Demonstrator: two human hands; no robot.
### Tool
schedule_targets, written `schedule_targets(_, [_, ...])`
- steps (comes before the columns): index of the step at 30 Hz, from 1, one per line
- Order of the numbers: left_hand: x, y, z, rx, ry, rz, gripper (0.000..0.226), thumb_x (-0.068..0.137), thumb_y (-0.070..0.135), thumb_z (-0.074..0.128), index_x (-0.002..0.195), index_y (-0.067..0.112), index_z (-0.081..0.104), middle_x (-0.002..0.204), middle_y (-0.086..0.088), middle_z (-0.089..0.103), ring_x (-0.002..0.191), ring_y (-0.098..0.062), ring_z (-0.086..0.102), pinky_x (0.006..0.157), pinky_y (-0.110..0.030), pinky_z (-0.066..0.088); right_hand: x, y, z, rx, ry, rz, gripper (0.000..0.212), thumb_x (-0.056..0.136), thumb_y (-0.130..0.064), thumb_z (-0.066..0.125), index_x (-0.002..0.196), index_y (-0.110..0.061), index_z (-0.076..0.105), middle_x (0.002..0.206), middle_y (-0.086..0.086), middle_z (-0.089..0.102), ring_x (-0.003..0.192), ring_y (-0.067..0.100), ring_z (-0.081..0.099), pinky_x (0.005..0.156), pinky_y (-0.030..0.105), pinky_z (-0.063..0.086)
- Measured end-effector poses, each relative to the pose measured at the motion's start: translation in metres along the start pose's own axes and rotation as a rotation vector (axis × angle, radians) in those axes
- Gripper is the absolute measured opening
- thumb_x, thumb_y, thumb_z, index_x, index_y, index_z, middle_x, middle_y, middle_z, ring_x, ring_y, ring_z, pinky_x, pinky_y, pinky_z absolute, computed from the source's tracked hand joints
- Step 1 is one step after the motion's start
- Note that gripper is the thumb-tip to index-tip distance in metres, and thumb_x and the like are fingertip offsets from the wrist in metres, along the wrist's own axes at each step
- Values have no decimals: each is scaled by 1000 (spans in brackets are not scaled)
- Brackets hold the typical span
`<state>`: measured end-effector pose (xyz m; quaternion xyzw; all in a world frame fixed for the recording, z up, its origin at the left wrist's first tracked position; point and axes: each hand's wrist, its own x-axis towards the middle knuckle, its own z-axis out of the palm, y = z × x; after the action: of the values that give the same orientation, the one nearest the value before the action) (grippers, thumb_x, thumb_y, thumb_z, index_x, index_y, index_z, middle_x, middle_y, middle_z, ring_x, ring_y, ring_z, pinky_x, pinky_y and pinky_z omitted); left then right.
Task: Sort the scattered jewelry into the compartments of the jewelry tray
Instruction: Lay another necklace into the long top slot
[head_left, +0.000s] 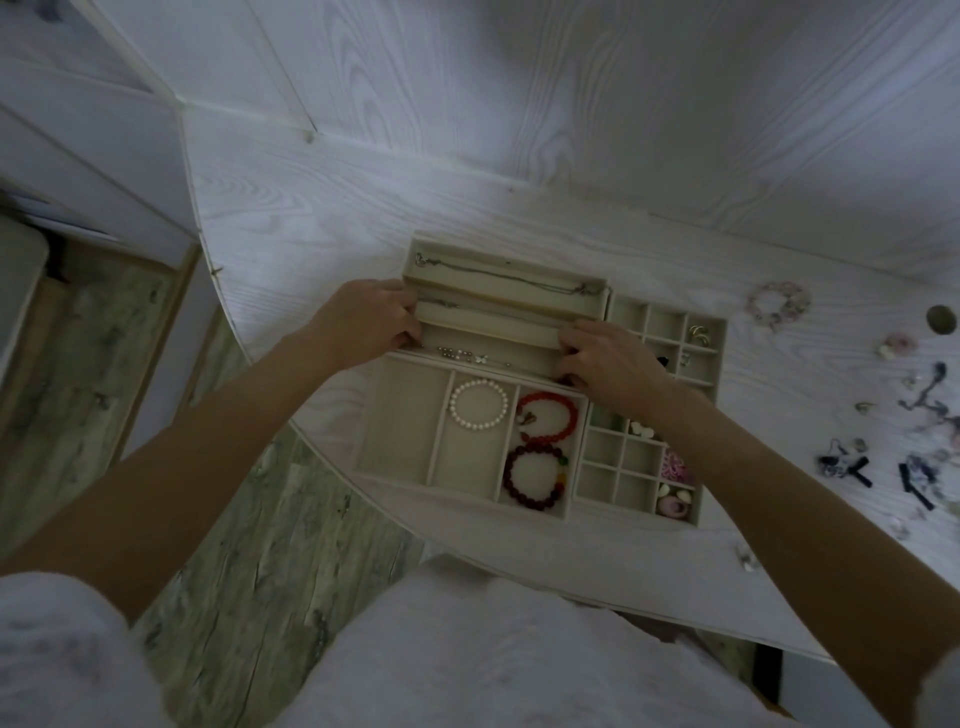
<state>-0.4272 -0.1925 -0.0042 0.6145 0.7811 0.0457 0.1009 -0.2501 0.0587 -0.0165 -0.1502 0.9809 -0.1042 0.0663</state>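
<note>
Your left hand (371, 314) and right hand (605, 358) curl over opposite ends of the long necklace tray (498, 304), likely to steady it. Bracelets already fill the bracelet tray (400, 415); scattered jewelry (883, 415) lies well apart on the table (311, 208), right.

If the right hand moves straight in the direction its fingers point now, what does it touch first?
The right hand points left along the long necklace tray, which its fingers grip at the near right end. Going straight on, it would probably meet the thin beaded chain lying in the nearest slot first, though depth is hard to judge here.
</note>
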Motion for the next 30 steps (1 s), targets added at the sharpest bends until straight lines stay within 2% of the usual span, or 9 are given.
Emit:
schedule_targets(9, [-9, 5, 2, 3, 32, -96, 23, 54, 2, 87, 65, 20, 76, 65, -3, 57, 58, -26, 57, 43, -27, 44, -14, -8, -3, -14, 23, 107, 17, 60, -4, 83, 65, -18, 74, 66, 2, 52, 60, 20, 52, 55, 24, 42])
schedule_targets(12, [-12, 10, 5, -8, 116, -99, 15, 70, 7, 71, 71, 20, 77, 68, -4, 57, 61, -26, 57, 45, -27, 43, -19, -10, 1, 54, 107, 171, 14, 67, -1, 78, 73, -14, 74, 68, 4, 52, 62, 23, 53, 56, 27, 42])
schedule_targets(14, [-13, 12, 8, 0, 147, -74, 20, 74, 11, 61, 72, 21, 77, 69, -5, 57, 61, -26, 57, 46, -25, 42, -21, -11, 2, 66, 142, 198, 13, 69, 0, 75, 73, -12, 73, 68, 5, 53, 63, 23, 53, 58, 26, 39])
schedule_targets(16, [-14, 13, 10, 15, 152, -75, 19, 68, 3, 72, 73, 21, 78, 69, -6, 57, 62, -27, 58, 47, -26, 43, -24, -14, 2, 64, 178, 216, 9, 72, -2, 73, 73, -11, 73, 69, 6, 54, 63, 24, 54, 59, 24, 38])
schedule_targets(17, [-15, 14, 11, 22, 173, -93, 19, 67, 2, 74, 74, 20, 78, 70, -6, 57, 62, -27, 57, 48, -27, 44, -26, -15, 1, 75, 197, 229, 7, 76, -4, 70, 75, -10, 73, 71, 6, 55, 64, 24, 54, 59, 26, 43])
schedule_targets(20, [-16, 28, 9, 7, 317, -167, 22, 76, 10, 54, 81, 14, 75, 74, -6, 58, 66, -26, 54, 53, -30, 48, -38, -21, -6, 116, 273, 293, 20, 87, -13, 52, 88, -10, 72, 79, 7, 60, 72, 24, 56, 66, 34, 48])
schedule_targets(24, [1, 94, -2, -137, 508, -235, 21, 83, 17, 57, 95, 17, 74, 80, -1, 62, 77, -18, 55, 65, -28, 46, -83, -32, -23, 88, 423, 417, 22, 88, -14, 51, 98, -14, 71, 87, 4, 64, 84, 25, 55, 76, 35, 39])
schedule_targets(27, [26, 163, -6, -321, 516, -251, 23, 86, 24, 55, 98, 18, 73, 85, 1, 67, 77, -16, 58, 67, -23, 46, -138, -38, -27, 43, 443, 513, 24, 89, -17, 48, 95, -12, 71, 85, 4, 65, 86, 28, 54, 76, 32, 34])
schedule_targets(30, [58, 234, 2, -478, 458, -237, 26, 87, 26, 52, 102, 18, 72, 89, 0, 68, 76, -15, 60, 66, -21, 45, -201, -35, -18, 32, 411, 653, 18, 88, -12, 54, 93, -10, 72, 82, 5, 66, 85, 29, 58, 75, 37, 42])
